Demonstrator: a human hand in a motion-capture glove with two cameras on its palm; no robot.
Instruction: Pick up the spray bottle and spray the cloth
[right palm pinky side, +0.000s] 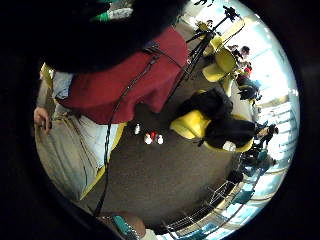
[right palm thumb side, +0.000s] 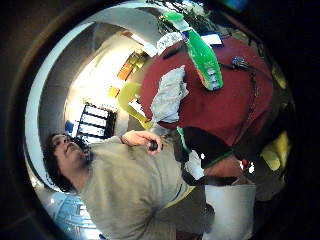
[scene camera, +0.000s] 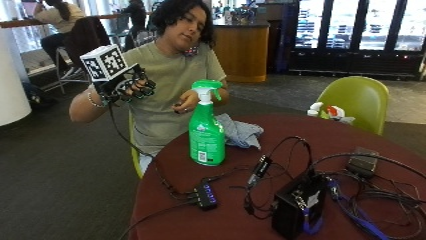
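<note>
Cables (scene camera: 359, 200) and a black box (scene camera: 297, 205) crowd the near edge of the round red bench (scene camera: 233, 220). Beyond them the green spray bottle (scene camera: 206, 125) stands upright and untouched near the bench's left edge, white trigger head on top. Just beyond it, touching or nearly so, lies the crumpled grey cloth (scene camera: 239, 132), at the far side close to the seated person. Neither step of the task looks begun: the bottle has not been picked up and the cloth has not been sprayed. The gloved right hand (scene camera: 133, 86) is raised at shoulder height, well left of the bottle and off the bench, elbow bent; whether its grip is spread or curled cannot be told. The bare hand (scene camera: 184, 103) hovers by the chest, behind the bottle's trigger. A green chair (scene camera: 356, 100) stands at the far right.
</note>
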